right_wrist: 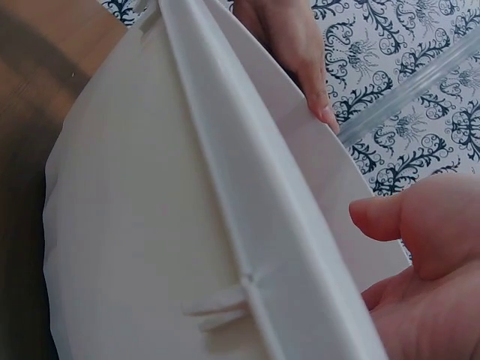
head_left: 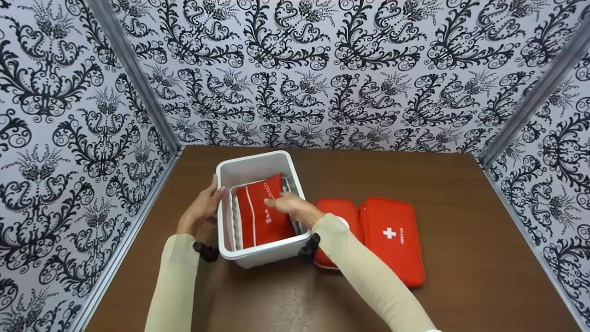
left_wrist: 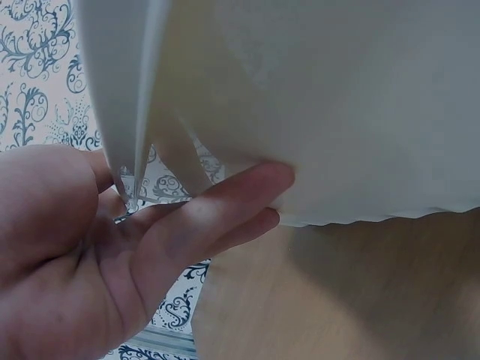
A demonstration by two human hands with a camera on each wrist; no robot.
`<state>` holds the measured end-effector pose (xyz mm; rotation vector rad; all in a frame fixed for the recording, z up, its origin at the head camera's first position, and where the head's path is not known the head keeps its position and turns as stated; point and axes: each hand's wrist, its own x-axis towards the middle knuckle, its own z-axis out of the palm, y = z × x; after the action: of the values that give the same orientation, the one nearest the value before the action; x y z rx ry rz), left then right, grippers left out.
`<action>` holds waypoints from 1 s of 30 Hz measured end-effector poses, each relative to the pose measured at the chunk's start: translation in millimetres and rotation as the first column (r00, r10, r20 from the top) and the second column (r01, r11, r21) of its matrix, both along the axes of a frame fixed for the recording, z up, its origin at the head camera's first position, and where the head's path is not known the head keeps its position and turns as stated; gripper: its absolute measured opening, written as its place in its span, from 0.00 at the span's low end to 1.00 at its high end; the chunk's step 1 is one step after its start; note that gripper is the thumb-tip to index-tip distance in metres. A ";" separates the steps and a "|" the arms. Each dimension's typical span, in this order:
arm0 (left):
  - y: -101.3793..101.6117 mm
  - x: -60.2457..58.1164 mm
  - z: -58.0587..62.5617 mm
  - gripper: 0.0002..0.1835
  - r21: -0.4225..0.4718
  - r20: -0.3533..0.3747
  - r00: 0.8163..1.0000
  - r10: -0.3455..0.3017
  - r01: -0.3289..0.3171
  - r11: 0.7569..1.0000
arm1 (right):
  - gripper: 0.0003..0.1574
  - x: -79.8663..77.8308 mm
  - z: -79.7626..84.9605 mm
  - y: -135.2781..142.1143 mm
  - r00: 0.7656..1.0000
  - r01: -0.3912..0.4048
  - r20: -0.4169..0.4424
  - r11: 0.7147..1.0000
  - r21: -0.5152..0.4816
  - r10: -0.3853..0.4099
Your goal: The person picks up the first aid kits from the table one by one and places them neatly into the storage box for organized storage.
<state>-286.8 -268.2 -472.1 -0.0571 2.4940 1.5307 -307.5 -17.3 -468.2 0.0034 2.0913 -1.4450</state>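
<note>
A brown table spans the scene, with a white bin at its left part. Just right of that lie two red bags. Inside the bin is a red pouch. The left hand clamps the bin's left wall; the right hand reaches in over the pouch, fingers hidden, so I cannot tell its grip.

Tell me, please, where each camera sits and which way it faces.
Head: worn on the head, facing forward and down at the white bin; both sleeves, left grip and right grip show.
Left wrist: on that wrist, facing the bin's outer side; the left grip shows.
Right wrist: on that wrist, facing the bin's rim and side; right grip and left grip show.
Both wrist views share the bin and left grip.
</note>
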 end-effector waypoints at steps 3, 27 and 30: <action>0.2 0.6 -0.4 0.36 0.007 0.001 1.000 -0.003 0.003 1.000 | 0.49 0.8 0.8 0.9 1.000 0.007 -0.008 1.000 0.005 -0.007; -1.8 1.0 -1.7 0.34 -0.083 -0.105 0.994 -0.031 0.022 0.996 | 0.19 20.6 24.7 18.3 0.983 0.037 -0.159 0.944 -0.329 -0.094; -1.4 1.2 -2.2 0.34 -0.068 -0.099 0.995 -0.019 0.012 0.998 | 0.16 23.2 22.9 24.7 0.959 0.048 -0.249 0.944 -0.325 -0.135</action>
<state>-285.6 -269.5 -474.3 0.0287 2.6164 1.4781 -284.3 7.3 -445.3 -0.2362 2.0626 -1.9182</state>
